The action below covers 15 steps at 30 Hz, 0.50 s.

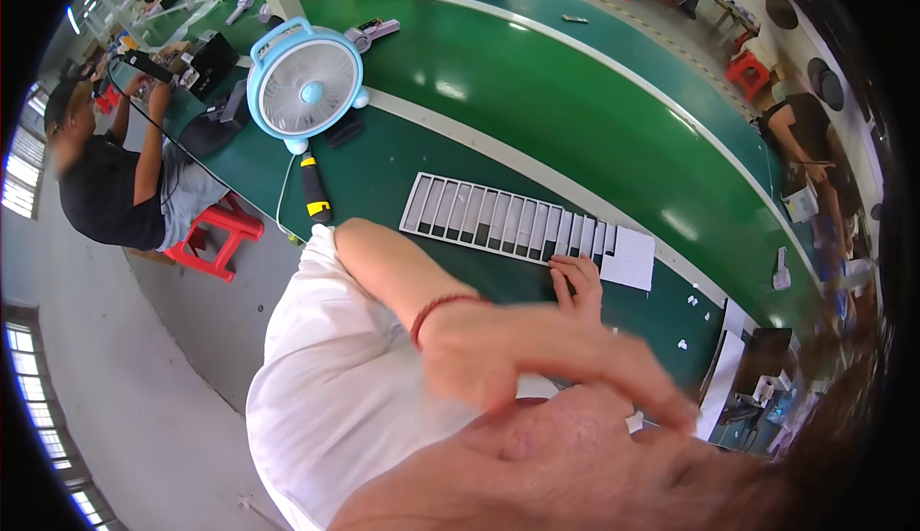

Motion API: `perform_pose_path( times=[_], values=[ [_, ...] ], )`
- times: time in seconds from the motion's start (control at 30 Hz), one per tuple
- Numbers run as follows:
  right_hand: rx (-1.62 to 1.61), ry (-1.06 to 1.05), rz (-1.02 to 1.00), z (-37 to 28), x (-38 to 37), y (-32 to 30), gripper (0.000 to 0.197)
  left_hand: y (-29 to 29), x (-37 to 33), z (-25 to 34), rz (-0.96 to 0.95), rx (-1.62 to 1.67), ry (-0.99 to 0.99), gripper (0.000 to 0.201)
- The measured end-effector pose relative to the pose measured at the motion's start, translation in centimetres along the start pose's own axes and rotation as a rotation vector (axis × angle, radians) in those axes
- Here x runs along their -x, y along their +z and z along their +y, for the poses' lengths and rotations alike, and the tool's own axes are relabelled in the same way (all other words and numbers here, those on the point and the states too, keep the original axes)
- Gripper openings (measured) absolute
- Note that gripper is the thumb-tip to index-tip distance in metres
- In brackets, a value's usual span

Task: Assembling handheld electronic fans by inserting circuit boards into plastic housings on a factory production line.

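My left hand (537,349), with a red cord bracelet at the wrist, is raised in front of the camera. It is smeared by motion, its fingers reaching to the right beside my head; whether they grip anything does not show. My right hand (581,285) rests at the near edge of a white slotted frame (489,217) on the green table, its thumb and fingers apart. Narrow pale strips fill many of the frame's slots, and dark gaps show along its near side. A white paper sheet (628,258) lies at the frame's right end. My left forearm hides part of the table.
A light-blue round fan (309,88) stands at the left, near a black-and-yellow handled tool (313,189). A green conveyor belt (537,80) runs beyond. White scraps (682,344) lie right of the sheet. A co-worker (125,172) sits left beside a red stool (218,234).
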State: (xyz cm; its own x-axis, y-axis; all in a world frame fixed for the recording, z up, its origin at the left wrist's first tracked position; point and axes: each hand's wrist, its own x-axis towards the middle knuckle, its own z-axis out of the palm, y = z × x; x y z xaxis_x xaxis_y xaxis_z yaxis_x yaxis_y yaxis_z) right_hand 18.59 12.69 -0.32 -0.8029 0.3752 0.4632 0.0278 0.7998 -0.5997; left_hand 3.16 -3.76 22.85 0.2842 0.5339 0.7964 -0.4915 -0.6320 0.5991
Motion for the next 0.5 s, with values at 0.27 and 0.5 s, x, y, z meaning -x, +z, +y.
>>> perform_pose_path(
  times=[0.27, 0.5],
  values=[
    [-0.002, 0.022, -0.038, -1.6, -1.3, -0.4, 0.012, -25.3, 9.4, -3.0, 0.584, -1.5, -0.644, 0.06],
    [0.02, 0.016, -0.013, -1.1, -1.7, -0.5, 0.014, -43.9, 22.1, 1.3, 1.043, -2.232, -1.344, 0.074]
  ],
)
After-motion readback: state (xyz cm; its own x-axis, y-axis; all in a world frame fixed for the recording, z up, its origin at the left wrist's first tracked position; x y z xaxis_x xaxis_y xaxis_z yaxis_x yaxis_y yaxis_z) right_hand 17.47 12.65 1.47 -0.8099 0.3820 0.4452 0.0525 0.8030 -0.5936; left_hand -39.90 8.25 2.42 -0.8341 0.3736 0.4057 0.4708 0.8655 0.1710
